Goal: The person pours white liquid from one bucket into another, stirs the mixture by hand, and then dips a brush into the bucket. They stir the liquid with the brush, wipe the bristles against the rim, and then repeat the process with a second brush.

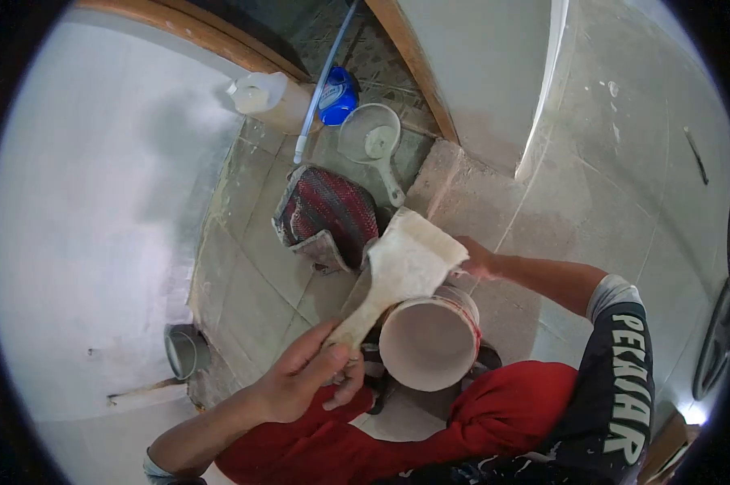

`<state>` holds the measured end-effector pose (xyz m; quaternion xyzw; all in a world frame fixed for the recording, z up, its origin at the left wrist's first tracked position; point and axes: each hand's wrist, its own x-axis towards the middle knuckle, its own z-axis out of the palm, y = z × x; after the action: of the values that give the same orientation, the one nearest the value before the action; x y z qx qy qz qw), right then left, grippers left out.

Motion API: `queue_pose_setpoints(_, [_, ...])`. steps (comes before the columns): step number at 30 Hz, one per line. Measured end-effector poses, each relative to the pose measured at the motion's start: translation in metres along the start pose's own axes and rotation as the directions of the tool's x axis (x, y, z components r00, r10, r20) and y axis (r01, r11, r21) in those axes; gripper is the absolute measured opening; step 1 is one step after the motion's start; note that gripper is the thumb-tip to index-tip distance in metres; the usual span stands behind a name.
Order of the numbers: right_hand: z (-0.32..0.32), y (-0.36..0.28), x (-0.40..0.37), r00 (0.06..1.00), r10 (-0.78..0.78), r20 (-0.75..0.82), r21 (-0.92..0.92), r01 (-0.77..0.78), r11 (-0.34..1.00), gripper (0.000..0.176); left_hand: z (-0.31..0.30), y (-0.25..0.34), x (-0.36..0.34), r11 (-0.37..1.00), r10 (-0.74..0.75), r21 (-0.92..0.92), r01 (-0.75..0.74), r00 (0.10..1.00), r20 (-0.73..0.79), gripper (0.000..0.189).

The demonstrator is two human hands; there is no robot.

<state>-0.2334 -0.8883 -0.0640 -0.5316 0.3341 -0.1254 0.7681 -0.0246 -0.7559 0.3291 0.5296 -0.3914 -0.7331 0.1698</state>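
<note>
My left hand is closed around the handle of a wide paintbrush coated in whitish paint or plaster. Its broad head points up and to the right, in front of the far rim of a bucket. That pale bucket has red marks on its outer side and stands between my legs, its inside whitish. Beyond the brush head, my right hand is close to the bucket's far side. The brush covers most of its fingers, so what they touch cannot be made out.
A striped woven sack lies ahead on the tiles. Past it are a clear dipper, a blue bottle, a pale jug and a light-blue pole. A dark pail stands by the left wall; a door frame rises ahead.
</note>
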Motion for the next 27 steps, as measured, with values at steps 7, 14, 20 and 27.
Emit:
queue_pose_setpoints(7, [0.011,-0.01,0.006,0.998,0.039,-0.04,-0.057,-0.041,0.998,0.026,-0.014,-0.013,-0.025,0.99,0.12,-0.053,-0.129,0.981,-0.152,0.032])
queue_pose_setpoints(14, [0.019,-0.027,0.005,0.992,0.099,-0.08,-0.053,-0.103,0.993,0.025,-0.018,-0.022,-0.038,0.991,0.104,-0.059,-0.123,0.961,-0.254,0.041])
queue_pose_setpoints(20, [0.014,-0.033,-0.004,0.989,0.118,-0.092,-0.091,-0.127,0.988,0.025,-0.024,-0.028,-0.037,0.987,0.09,-0.1,-0.124,0.953,-0.29,0.043])
queue_pose_setpoints(27, [-0.008,-0.03,-0.027,0.996,0.087,-0.024,-0.109,-0.089,0.99,0.022,-0.044,-0.025,-0.066,0.975,0.185,-0.052,-0.214,0.924,-0.334,0.032])
